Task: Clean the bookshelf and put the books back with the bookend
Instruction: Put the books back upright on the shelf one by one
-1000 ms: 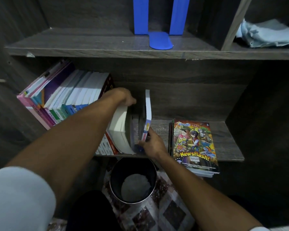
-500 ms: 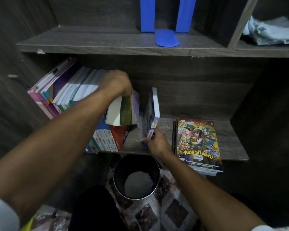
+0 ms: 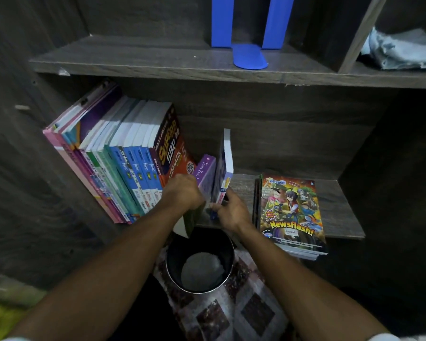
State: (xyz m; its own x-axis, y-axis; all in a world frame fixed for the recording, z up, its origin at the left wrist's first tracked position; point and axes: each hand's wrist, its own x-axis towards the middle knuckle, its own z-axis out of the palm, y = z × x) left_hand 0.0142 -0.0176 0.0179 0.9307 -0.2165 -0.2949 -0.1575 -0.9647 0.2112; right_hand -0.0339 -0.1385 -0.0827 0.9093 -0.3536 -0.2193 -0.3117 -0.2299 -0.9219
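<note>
A row of books (image 3: 123, 158) leans left on the lower shelf (image 3: 340, 210). My left hand (image 3: 183, 191) grips a purple-spined book (image 3: 205, 177) at the row's right end, its lower part hanging past the shelf's front edge. Beside it a thin white-edged book (image 3: 225, 168) stands upright, with my right hand (image 3: 231, 210) holding its bottom corner. A stack of comics topped by "Newsflash!" (image 3: 292, 212) lies flat to the right. A blue bookend (image 3: 249, 45) stands on the upper shelf (image 3: 138, 61).
A dark round bin (image 3: 199, 262) with crumpled paper inside sits on the patterned floor below the shelf. A light blue cloth (image 3: 403, 50) lies in the upper right compartment. Dark wooden walls close both sides.
My left hand has lifted the thick book off the top of the row and brought it down, spine out, between the row and the thin book. The right hand has kept holding the thin book.
</note>
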